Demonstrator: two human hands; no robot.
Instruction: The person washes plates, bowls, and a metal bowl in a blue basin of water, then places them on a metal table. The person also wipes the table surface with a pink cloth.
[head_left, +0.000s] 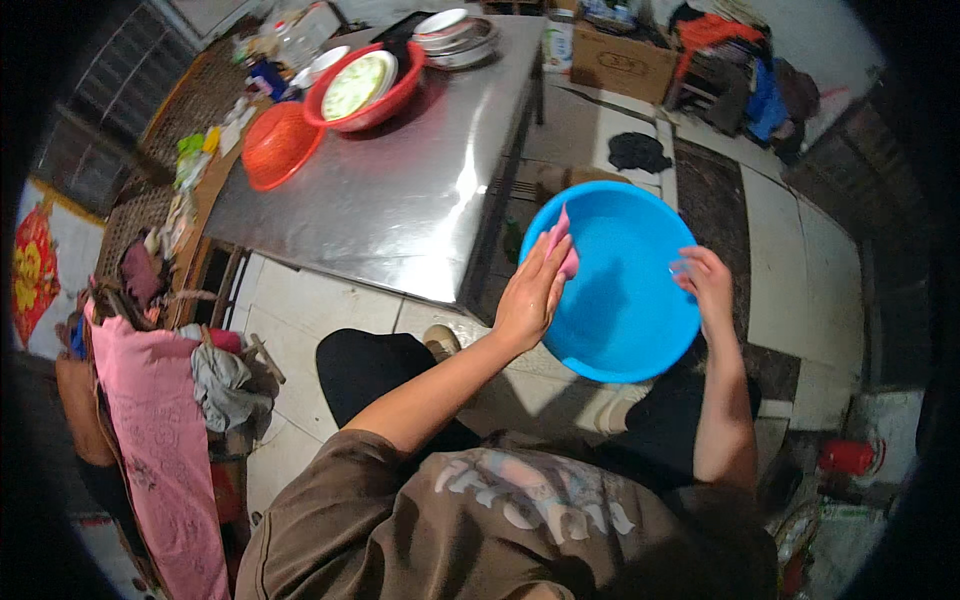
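Note:
A round blue plastic basin (622, 292) is in front of me, above the floor and near my knees. My left hand (529, 292) presses a pink cloth (568, 259) against the basin's left inner wall. The cloth shows past the fingers, and the palm hides part of it. At the right rim is my right hand (706, 281), its fingers bent over the edge towards the inside. Motion blurs those fingertips, so I cannot tell whether they grip the rim. A soft shadow lies on the basin's bottom.
Left of the basin stands a steel-topped table (390, 202). It carries an orange-red plastic basket (281, 146), a red basin (405, 101) holding plates, and stacked metal dishes (457, 49). A cardboard box (622, 64) sits beyond. Pink fabric (154, 420) drapes at far left.

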